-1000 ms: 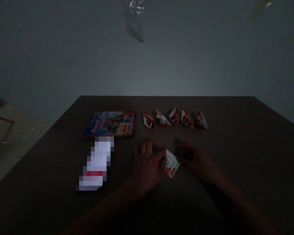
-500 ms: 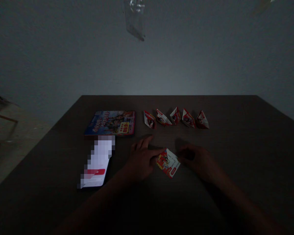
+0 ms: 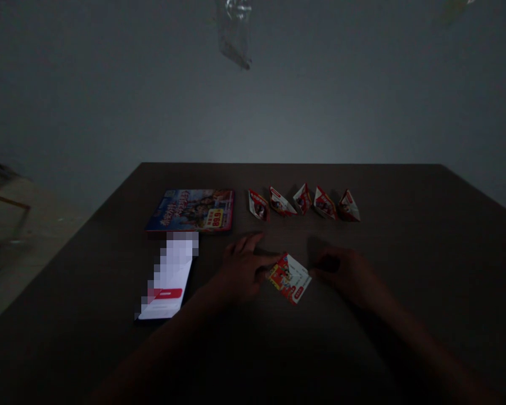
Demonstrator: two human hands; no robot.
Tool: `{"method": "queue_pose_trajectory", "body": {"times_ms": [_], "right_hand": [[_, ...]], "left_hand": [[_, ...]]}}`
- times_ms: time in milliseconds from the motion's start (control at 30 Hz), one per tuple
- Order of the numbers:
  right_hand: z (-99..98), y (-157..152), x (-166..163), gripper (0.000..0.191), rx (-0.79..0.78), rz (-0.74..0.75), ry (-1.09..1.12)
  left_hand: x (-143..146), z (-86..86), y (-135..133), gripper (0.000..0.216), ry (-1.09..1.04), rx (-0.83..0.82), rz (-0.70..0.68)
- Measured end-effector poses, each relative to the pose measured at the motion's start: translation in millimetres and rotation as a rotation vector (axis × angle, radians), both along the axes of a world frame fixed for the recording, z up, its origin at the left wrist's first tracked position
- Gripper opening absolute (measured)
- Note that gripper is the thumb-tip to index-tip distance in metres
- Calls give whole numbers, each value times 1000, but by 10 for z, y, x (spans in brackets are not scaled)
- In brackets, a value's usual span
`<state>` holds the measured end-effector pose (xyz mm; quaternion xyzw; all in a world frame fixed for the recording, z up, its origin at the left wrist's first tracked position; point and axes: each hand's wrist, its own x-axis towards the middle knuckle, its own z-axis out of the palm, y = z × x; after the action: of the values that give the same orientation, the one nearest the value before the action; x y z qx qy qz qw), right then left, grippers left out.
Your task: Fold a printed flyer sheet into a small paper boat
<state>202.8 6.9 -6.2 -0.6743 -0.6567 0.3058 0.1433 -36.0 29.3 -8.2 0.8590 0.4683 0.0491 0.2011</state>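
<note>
A small folded paper (image 3: 292,279), red and yellow with print on one half and white on the other, lies on the table in front of me. My left hand (image 3: 245,271) rests flat to its left with fingers spread, the index fingertip at the paper's upper left edge. At the right corner, my right hand (image 3: 341,274) has its fingers curled, with thumb and index pinched together on the paper. Beyond my hands stands a row of several folded paper boats (image 3: 302,199) in the same red and white print.
On the left lies a lit phone (image 3: 165,294), its screen partly blurred. A flat, colourful booklet or box (image 3: 189,209) with a yellow price label is just behind it. The dark table (image 3: 425,236) meets a grey wall, where a clear plastic bag (image 3: 235,35) hangs.
My right hand has shifted slightly right, its fingertips staying at the paper's corner. My left index fingertip has drawn back a little to the left. The boats, phone and booklet are unmoved.
</note>
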Motion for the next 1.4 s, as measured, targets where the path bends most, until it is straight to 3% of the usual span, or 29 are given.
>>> {"method": "queue_pose_trajectory", "body": {"times_ms": [267, 400, 600, 900, 1167, 1400], "right_hand": [[-94, -1, 64, 17, 34, 14, 14], [-138, -57, 50, 23, 96, 54, 53], [-162, -132, -55, 19, 216, 86, 130], [-108, -171, -187, 16, 108, -42, 374], [-107, -155, -193, 16, 223, -5, 339], [-216, -132, -76, 22, 340, 121, 223]], "left_hand": [[86, 6, -113, 46, -153, 109, -53], [169, 18, -201, 45, -88, 141, -120], [209, 5, -260, 28, -54, 183, -87], [218, -18, -257, 21, -92, 190, -58], [257, 18, -331, 58, -51, 174, -19], [248, 3, -334, 41, -90, 165, -11]]}}
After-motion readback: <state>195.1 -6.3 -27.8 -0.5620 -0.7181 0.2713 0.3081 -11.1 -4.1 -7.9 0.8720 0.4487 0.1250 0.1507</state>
